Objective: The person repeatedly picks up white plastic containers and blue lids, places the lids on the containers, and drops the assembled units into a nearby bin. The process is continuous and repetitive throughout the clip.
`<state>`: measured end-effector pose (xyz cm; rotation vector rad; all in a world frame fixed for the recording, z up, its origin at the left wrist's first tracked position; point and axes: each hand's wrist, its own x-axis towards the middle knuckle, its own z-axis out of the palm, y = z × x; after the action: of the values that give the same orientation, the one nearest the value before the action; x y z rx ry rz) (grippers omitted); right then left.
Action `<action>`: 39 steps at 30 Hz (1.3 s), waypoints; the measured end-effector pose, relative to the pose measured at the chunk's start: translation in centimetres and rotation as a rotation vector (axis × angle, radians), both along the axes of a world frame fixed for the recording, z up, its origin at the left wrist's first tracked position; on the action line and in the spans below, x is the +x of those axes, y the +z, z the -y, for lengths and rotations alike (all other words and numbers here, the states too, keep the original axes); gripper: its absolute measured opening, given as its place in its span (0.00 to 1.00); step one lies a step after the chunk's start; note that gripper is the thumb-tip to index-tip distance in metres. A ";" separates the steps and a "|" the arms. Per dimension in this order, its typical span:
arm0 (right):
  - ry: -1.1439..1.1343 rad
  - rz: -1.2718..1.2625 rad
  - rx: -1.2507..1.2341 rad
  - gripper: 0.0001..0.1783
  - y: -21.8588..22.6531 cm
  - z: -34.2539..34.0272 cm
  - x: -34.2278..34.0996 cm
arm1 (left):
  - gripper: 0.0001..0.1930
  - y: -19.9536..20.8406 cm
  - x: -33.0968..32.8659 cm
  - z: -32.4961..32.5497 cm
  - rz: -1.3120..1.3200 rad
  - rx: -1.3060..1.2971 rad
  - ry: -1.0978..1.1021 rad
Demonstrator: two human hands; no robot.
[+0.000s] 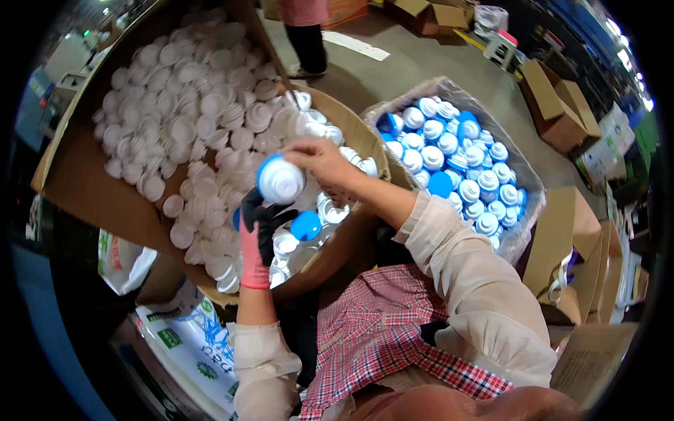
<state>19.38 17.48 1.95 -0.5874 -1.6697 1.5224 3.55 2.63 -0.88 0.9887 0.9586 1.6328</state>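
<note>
My left hand [258, 235], in a pink and black glove, holds up a blue-and-white plastic cap [282, 181] with a stepped white top. Bare fingers of my right hand [321, 163] are closed at the cap's upper right edge. Just beside the gloved fingers is a blue disc-shaped cap [305, 226]; whether they touch it I cannot tell. Another bit of blue shows behind the glove. Beneath both hands, white ring-shaped parts [284, 244] lie in an open cardboard box [330, 261]. A heap of translucent white caps [210, 105] fills its far left side.
To the right stands a plastic-lined box [521, 172] full of blue-and-white caps. Open cardboard cartons [558, 105] line the right side, with a small stool [501, 48] farther back. Another person [305, 35] stands beyond the box. A printed white sack [186, 340] lies at lower left.
</note>
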 end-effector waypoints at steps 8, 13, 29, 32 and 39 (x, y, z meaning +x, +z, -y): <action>-0.993 0.499 0.333 0.14 -10.5 -15.6 23.6 | 0.18 -0.4 -0.8 -1.4 -0.015 -0.234 0.087; -0.901 0.578 0.066 0.15 -14.8 -17.7 22.1 | 0.19 -0.7 -0.3 -2.0 -0.050 -0.286 0.094; -0.186 0.617 0.698 0.15 -6.7 -10.2 8.5 | 0.18 -0.8 -3.8 -1.9 -0.067 -0.247 0.362; 0.406 0.732 0.627 0.18 -8.3 -5.2 2.4 | 0.18 -0.9 -4.7 -1.5 -0.007 -0.207 0.369; 0.654 1.295 1.226 0.45 -12.7 3.7 -3.2 | 0.17 -3.0 -7.2 -0.8 0.072 -0.188 0.299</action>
<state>16.18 13.77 -10.71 -0.2744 -3.4977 -0.0513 -3.66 3.39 -3.90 0.6790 1.2312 1.7701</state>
